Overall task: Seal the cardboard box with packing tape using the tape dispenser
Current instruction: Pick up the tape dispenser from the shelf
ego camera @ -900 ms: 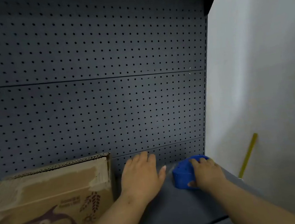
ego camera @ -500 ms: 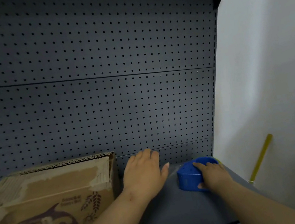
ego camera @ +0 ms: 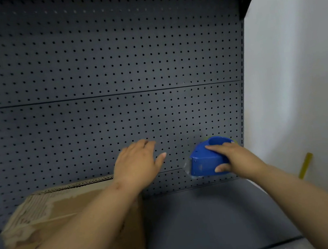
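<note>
The right hand (ego camera: 237,159) held the blue tape dispenser (ego camera: 207,160) clear of the dark shelf surface (ego camera: 204,220), in front of the lower part of the perforated back panel (ego camera: 98,70); the index finger lay across the dispenser's top face and the thumb pressed against its lower front edge, so that the body was clamped between them; the remaining fingers were hidden behind the dispenser and their position could not be determined. A clear film showed at the dispenser's left edge; whether it was tape could not be confirmed.

The left hand (ego camera: 138,166) was raised, palm away from the camera, fingers extended and close together with the thumb spread out to the right; it held nothing and stood well apart from the dispenser, to its left.

The cardboard box (ego camera: 66,214) rested on the shelf at the lower left, flaps closed, its top face showing torn paper patches; the left forearm crossed in front of it. A yellow strip (ego camera: 306,165) leaned against the white wall (ego camera: 300,84) at the right.
</note>
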The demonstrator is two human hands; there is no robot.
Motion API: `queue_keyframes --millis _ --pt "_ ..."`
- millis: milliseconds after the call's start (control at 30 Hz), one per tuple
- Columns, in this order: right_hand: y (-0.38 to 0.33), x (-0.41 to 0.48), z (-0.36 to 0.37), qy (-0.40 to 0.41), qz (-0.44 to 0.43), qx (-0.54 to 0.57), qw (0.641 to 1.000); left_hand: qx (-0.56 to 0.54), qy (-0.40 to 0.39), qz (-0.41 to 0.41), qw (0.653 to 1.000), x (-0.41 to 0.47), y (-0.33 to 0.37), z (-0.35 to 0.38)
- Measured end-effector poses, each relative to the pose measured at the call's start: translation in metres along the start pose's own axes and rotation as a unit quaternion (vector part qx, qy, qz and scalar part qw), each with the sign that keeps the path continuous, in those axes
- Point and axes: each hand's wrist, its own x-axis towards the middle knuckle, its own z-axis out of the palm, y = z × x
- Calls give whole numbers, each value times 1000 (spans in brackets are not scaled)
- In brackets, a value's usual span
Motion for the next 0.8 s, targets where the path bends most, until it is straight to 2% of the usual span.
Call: queue_keyframes --millis 100,300,433,567,667,800 --pt "-30 4 -32 41 -50 19 998 -43 -7 -4 999 3 -18 -19" --pt "-95 4 -76 85 -146 28 985 -204 -19 -39 978 -6 -52 -53" --pt "-135 -1 -86 105 -187 19 977 -365 1 -85 927 -24 -76 -75" --pt "-170 -5 -84 120 -224 13 967 -445 -26 -148 883 -42 -108 -87" --pt "-198 -9 -81 131 -238 14 962 -514 -74 -227 824 -56 -129 -89" --pt "-232 -13 -73 136 -251 19 958 -648 -149 -273 695 -78 -142 -89"
